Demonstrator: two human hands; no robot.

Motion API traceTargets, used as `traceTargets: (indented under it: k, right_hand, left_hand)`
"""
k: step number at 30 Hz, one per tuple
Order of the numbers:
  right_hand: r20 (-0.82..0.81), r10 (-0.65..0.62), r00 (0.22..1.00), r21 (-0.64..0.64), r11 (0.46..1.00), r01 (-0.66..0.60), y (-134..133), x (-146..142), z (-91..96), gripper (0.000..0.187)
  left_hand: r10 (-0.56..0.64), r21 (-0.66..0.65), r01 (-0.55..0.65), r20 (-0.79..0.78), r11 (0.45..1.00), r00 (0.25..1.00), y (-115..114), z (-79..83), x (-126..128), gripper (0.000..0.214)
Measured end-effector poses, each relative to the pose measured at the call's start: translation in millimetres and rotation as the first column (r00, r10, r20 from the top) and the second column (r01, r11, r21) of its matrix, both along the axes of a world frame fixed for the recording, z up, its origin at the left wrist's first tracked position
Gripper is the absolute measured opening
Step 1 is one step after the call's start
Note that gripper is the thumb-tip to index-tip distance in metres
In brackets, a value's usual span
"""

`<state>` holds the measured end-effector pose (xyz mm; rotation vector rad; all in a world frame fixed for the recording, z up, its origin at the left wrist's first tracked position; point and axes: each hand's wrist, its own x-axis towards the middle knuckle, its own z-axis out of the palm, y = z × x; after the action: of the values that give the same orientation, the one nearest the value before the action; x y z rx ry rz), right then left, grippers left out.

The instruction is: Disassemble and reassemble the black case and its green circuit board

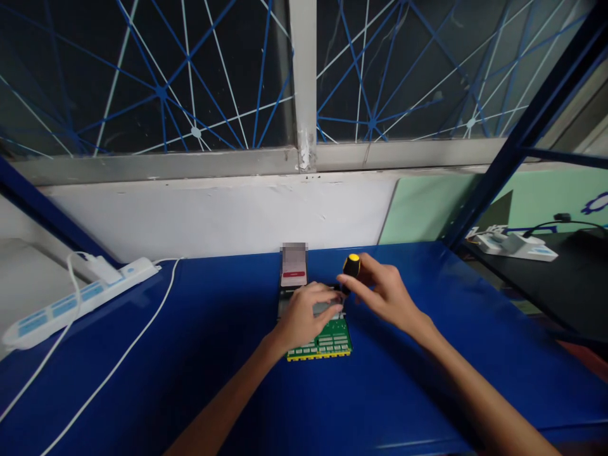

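A green circuit board [327, 342] with a yellow front edge and rows of white parts lies on the blue table. Over its far half is my left hand [311, 313], its thumb and fingers drawn together near the board's right side. What they pinch, if anything, is too small to make out. My right hand [382, 288] grips a screwdriver [352, 266] by its black and yellow handle, held upright. Its lower end points down beside the left fingertips, and the tip is hard to see. A grey part [284, 307] of the board's far side is partly covered by my left hand.
Behind the board is a phone [294, 269] with a lit screen. A white power strip [80, 304] with a plug and white cable lies at the left. The blue table [213, 392] meets a white wall; a blue frame post [498, 171] rises at right.
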<state>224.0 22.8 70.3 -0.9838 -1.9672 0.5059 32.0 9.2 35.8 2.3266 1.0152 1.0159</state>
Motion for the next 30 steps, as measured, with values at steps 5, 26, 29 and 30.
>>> traceTargets:
  k: [5, 26, 29, 30]
  right_hand:
    - [0.040, 0.036, 0.999, 0.046, 0.998, -0.037, -4.2, -3.8, -12.7, 0.031]
    - [0.080, 0.152, 0.985, 0.004, 0.988, -0.153, -1.8, -3.3, -13.0, 0.027]
    - [0.112, 0.123, 0.986, 0.058, 0.990, -0.130, -1.9, -4.7, -15.4, 0.030]
    - [0.121, 0.110, 0.986, 0.076, 0.990, -0.120, -1.7, -5.0, -16.1, 0.030]
  left_hand:
    - [0.004, -0.055, -0.004, 0.010, 0.998, 1.000, -3.7, -13.6, 1.7, 0.010]
    - [0.085, 0.016, -0.084, -0.064, 0.996, 0.994, -0.9, -24.9, -0.5, 0.008]
    - [0.126, 0.058, -0.123, -0.055, 0.991, 0.990, -0.6, -28.2, -0.2, 0.007]
    - [0.130, 0.065, -0.126, -0.056, 0.990, 0.990, -0.6, -28.9, 0.0, 0.007]
